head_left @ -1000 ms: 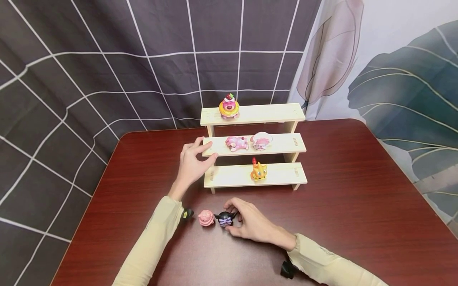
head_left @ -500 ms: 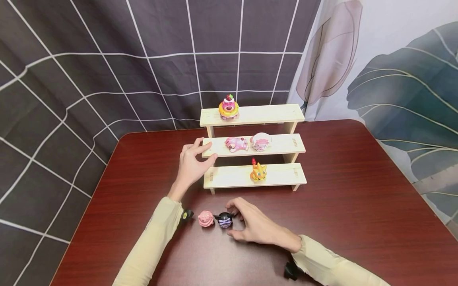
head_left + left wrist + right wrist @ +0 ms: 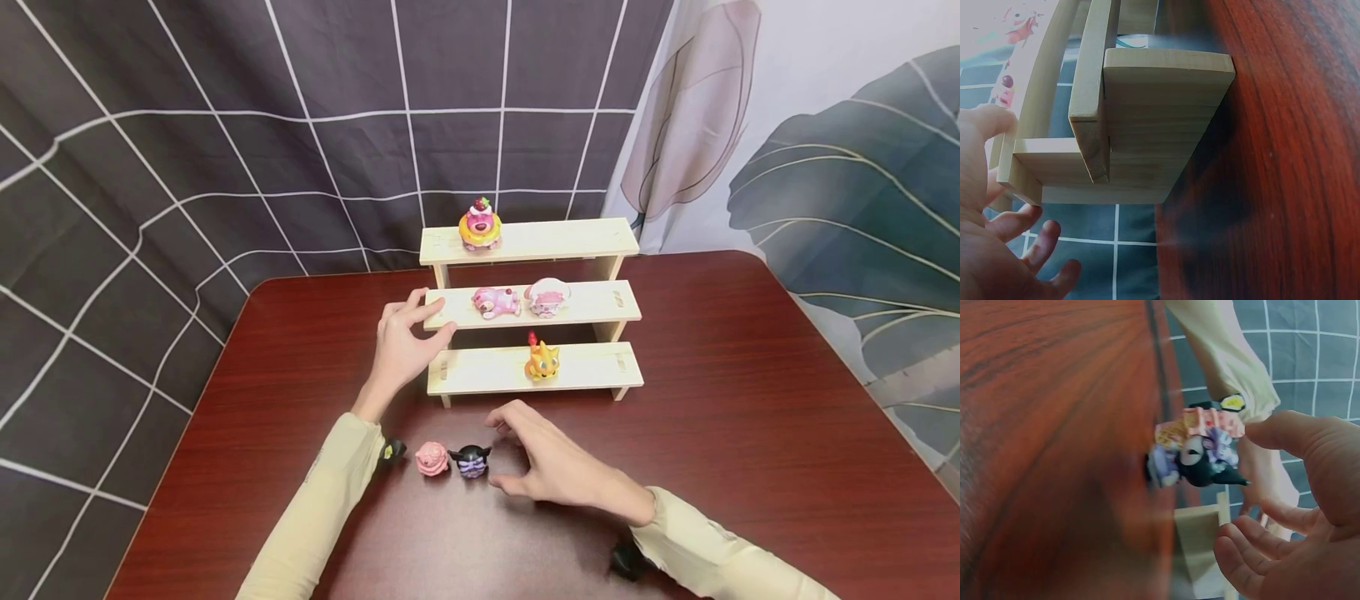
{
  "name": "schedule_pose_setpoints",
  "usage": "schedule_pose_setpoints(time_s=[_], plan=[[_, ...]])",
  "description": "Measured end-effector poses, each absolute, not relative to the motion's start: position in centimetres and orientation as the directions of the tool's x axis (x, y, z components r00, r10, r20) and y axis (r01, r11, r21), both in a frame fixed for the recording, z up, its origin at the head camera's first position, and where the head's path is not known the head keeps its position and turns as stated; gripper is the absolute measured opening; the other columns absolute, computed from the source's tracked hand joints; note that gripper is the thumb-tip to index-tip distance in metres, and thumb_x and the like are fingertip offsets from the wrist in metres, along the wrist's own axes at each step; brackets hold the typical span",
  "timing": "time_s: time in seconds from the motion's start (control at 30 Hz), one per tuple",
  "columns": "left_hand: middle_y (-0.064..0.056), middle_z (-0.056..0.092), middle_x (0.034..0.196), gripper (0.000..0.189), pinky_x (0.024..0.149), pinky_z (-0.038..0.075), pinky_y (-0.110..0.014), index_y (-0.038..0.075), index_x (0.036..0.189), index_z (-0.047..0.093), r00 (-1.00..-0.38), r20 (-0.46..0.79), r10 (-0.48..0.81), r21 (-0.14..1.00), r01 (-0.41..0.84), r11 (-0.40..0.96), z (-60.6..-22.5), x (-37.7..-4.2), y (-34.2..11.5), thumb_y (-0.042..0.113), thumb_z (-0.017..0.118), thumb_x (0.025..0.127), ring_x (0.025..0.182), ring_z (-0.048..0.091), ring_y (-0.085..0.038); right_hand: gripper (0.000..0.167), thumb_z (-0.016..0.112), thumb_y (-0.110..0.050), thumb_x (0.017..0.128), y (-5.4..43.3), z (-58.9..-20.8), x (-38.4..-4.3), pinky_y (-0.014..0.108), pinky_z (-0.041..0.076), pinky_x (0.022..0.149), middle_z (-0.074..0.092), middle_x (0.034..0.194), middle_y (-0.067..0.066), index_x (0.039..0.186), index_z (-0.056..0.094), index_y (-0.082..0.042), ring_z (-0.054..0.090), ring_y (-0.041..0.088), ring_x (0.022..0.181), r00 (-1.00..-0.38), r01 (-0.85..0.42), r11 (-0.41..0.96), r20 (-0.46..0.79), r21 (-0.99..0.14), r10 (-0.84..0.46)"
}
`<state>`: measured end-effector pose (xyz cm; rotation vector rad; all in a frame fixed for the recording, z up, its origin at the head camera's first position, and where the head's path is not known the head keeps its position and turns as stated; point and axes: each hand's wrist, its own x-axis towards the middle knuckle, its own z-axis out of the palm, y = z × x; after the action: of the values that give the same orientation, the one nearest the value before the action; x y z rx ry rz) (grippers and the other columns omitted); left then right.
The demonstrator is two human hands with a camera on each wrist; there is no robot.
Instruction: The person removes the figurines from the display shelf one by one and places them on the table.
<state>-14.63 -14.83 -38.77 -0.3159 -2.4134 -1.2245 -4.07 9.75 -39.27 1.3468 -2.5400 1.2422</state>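
My left hand (image 3: 402, 342) holds the left end of the middle board of a three-step wooden display stand (image 3: 592, 302); the left wrist view shows the thumb and fingers around that board end (image 3: 1019, 178). Bare of any object, my right hand (image 3: 562, 462) hovers just right of a black figurine (image 3: 472, 461) with a purple bow, thumb and fingers spread apart. A pink figurine (image 3: 432, 458) stands immediately left of the black one on the table. In the right wrist view the black figurine (image 3: 1200, 464) is apart from the fingertips.
The top step bears a pink bear in a yellow ring (image 3: 480, 225). On the middle step are a lying pink bear (image 3: 496, 302) and a white-and-pink figurine (image 3: 547, 297). An orange figurine (image 3: 542, 362) occupies the bottom step. A dark checked curtain (image 3: 330, 150) hangs behind the table (image 3: 750, 400).
My right hand has let go of the black figurine and drawn back to the right. The figurine remains beside the pink one. My left hand has stayed on the stand.
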Motion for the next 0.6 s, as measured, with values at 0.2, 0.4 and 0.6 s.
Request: schedule_pose_setpoints(time_s=[0.2,0.4,0.6], plan=[[-0.018,0.056,0.140,0.042,0.086,0.040,-0.050,0.009,0.120,0.074,-0.888,0.459,0.017,0.716,0.381,0.585,-38.7,-14.7,-14.8,0.026,0.082,0.082,0.108,0.050,-0.034,0.052,0.085,-0.008,0.075,10.4,-37.9,-4.7,0.039,0.052,0.081,0.058,0.106,0.003,0.117,0.056,-0.003,0.060,0.021,0.095,-0.609,-0.745,0.290,0.434,-0.601,-0.664],[-0.019,0.056,0.140,0.043,0.086,0.039,-0.051,0.009,0.120,0.074,-0.889,0.458,0.018,0.717,0.382,0.583,-38.7,-14.7,-14.8,0.026,0.082,0.082,0.109,0.050,-0.035,0.043,0.080,-0.002,0.077,11.0,-36.5,-5.6,0.036,0.053,0.076,0.061,0.104,0.001,0.115,0.059,-0.004,0.060,0.014,0.091,-0.611,-0.752,0.272,0.479,-0.600,-0.630],[-0.019,0.057,0.138,0.042,0.085,0.039,-0.050,0.009,0.119,0.075,-0.885,0.466,0.017,0.712,0.386,0.587,-38.7,-14.6,-14.7,0.026,0.083,0.081,0.107,0.050,-0.035,0.038,0.077,0.003,0.078,11.4,-35.0,-6.6,0.031,0.052,0.069,0.062,0.100,0.002,0.111,0.060,-0.005,0.061,0.017,0.087,-0.606,-0.763,0.244,0.534,-0.598,-0.589]])
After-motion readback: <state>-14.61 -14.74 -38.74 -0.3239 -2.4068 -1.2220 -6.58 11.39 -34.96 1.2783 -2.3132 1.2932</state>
